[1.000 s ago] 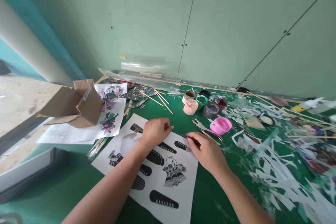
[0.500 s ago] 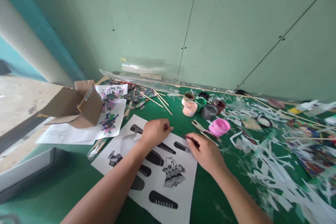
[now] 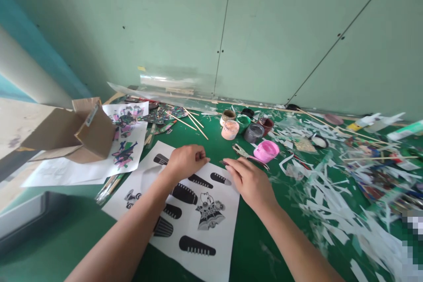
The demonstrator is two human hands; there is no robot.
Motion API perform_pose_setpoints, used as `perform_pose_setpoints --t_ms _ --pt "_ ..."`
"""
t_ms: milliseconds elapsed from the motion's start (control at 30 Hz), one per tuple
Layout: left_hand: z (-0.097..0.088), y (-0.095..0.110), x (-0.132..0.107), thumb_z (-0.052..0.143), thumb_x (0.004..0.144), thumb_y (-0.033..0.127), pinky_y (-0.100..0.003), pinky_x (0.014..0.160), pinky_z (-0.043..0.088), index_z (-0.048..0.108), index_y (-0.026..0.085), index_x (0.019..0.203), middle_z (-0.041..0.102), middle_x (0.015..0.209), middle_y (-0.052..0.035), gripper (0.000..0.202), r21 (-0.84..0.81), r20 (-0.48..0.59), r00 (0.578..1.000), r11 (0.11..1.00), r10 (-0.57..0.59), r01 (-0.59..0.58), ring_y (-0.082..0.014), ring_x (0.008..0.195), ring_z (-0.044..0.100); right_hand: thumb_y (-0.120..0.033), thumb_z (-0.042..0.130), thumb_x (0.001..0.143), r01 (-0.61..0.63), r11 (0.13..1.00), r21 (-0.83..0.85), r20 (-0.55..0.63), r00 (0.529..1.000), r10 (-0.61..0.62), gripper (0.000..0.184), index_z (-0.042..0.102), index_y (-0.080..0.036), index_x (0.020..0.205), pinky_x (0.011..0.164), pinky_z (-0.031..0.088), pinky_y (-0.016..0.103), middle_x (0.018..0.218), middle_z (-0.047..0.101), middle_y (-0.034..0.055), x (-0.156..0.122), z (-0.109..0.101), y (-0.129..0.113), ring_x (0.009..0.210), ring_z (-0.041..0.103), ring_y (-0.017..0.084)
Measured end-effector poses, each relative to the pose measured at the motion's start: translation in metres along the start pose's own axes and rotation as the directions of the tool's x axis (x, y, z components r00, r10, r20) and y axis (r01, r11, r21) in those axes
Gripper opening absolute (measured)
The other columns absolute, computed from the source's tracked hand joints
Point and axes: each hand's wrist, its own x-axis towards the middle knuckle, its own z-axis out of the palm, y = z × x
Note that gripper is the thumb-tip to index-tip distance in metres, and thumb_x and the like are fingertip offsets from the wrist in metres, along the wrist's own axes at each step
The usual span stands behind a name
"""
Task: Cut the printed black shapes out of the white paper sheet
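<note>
A white printed sheet (image 3: 220,229) with black-and-grey shapes and a figure in a patterned skirt lies flat under my forearms. Over its far edge is my left hand (image 3: 187,163), fingers curled, thumb and forefinger tips together; anything between them is too small to make out. My right hand (image 3: 249,180) rests by the sheet's right corner, palm down, its fingers close together and pointing left. A small dark bit shows at its fingertips, too small to name. Just beyond that hand lie a metal hole-punch-like plier (image 3: 249,155) and an open pink paint jar (image 3: 266,151).
Several open paint jars (image 3: 230,129) stand behind. An open cardboard box (image 3: 94,134) sits at left on printed sheets, near wrapped brushes (image 3: 110,187) and a grey case (image 3: 29,218). Thin wooden sticks (image 3: 194,123) lie at the back. White paper strips (image 3: 333,207) cover the right side.
The view has turned slightly, shifting everything left. My right hand's fingers have straightened toward the left hand, whose curled pose is nearly the same.
</note>
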Motion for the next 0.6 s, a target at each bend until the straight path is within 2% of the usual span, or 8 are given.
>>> perform_pose_setpoints --t_ms 67,167,233,333,400,467,533,600 --pt "-0.002 -0.003 0.001 0.065 0.078 0.036 -0.025 0.057 0.032 0.064 0.024 0.080 0.064 0.077 0.0044 0.012 -0.019 0.033 0.998 0.999 0.045 -0.044 -0.0127 0.068 0.056 -0.026 0.041 0.099 0.025 0.999 -0.024 -0.024 0.999 -0.026 0.032 0.070 -0.020 0.111 0.063 0.046 0.026 0.084 0.068 0.0066 0.000 -0.002 0.000 0.077 0.065 0.018" --pt "-0.003 -0.006 0.001 0.069 0.073 0.036 -0.024 0.057 0.033 0.065 0.025 0.081 0.064 0.077 0.0049 0.014 -0.039 0.044 0.997 0.998 0.061 -0.059 -0.0123 0.067 0.056 -0.025 0.043 0.098 0.040 0.998 -0.042 0.003 0.999 -0.040 0.031 0.071 -0.021 0.112 0.059 0.045 0.026 0.082 0.065 0.0057 0.000 -0.002 0.000 0.073 0.064 0.016" --pt "-0.002 -0.007 0.002 0.069 0.073 0.034 -0.024 0.058 0.033 0.065 0.025 0.080 0.064 0.076 0.0047 0.013 -0.049 0.034 0.997 0.997 0.068 -0.066 -0.0122 0.067 0.056 -0.024 0.044 0.097 0.046 0.998 -0.048 0.035 0.998 -0.044 0.030 0.071 -0.021 0.111 0.058 0.044 0.026 0.081 0.064 0.0053 -0.001 0.000 -0.002 0.071 0.062 0.016" --pt "0.002 -0.008 0.004 0.068 0.074 0.030 -0.025 0.061 0.036 0.065 0.023 0.077 0.064 0.076 0.0037 0.008 -0.069 -0.007 0.991 0.988 0.136 -0.136 -0.0127 0.069 0.057 -0.021 0.046 0.096 0.050 0.998 -0.028 0.051 0.998 -0.049 0.028 0.072 -0.019 0.106 0.059 0.046 0.027 0.079 0.063 0.0052 -0.002 0.003 -0.005 0.070 0.062 0.016" --pt "0.005 -0.008 0.006 0.067 0.075 0.026 -0.025 0.064 0.038 0.065 0.022 0.076 0.065 0.075 0.0028 0.004 -0.089 -0.040 0.981 0.978 0.188 -0.190 -0.0134 0.072 0.058 -0.021 0.046 0.095 0.026 0.998 0.049 -0.002 1.000 -0.026 0.027 0.072 -0.019 0.104 0.059 0.046 0.028 0.081 0.064 0.0057 -0.002 0.003 -0.008 0.070 0.062 0.017" --pt "0.008 -0.008 0.007 0.064 0.077 0.023 -0.026 0.066 0.040 0.065 0.022 0.078 0.066 0.075 0.0020 0.001 -0.121 -0.086 0.971 0.965 0.223 -0.233 -0.0138 0.072 0.058 -0.024 0.047 0.095 -0.027 0.976 0.218 -0.097 0.994 0.049 0.025 0.071 -0.020 0.104 0.061 0.048 0.028 0.084 0.065 0.0058 -0.001 0.000 -0.010 0.071 0.061 0.016" --pt "0.010 -0.007 0.006 0.059 0.081 0.021 -0.027 0.066 0.042 0.065 0.021 0.081 0.067 0.076 0.0013 0.006 -0.158 -0.154 0.952 0.944 0.265 -0.288 -0.0137 0.071 0.059 -0.029 0.050 0.095 -0.116 0.867 0.484 -0.160 0.963 0.218 0.022 0.068 -0.022 0.103 0.057 0.048 0.027 0.084 0.064 0.0037 0.001 -0.004 -0.012 0.064 0.059 0.013" --pt "0.011 -0.003 0.003 0.056 0.084 0.022 -0.028 0.068 0.042 0.066 0.021 0.085 0.068 0.077 0.0011 0.010 -0.191 -0.209 0.922 0.911 0.326 -0.365 -0.0135 0.071 0.059 -0.035 0.053 0.093 -0.197 0.617 0.762 -0.099 0.906 0.412 0.020 0.066 -0.023 0.101 0.049 0.045 0.026 0.079 0.059 -0.0001 0.004 -0.007 -0.014 0.054 0.054 0.010"
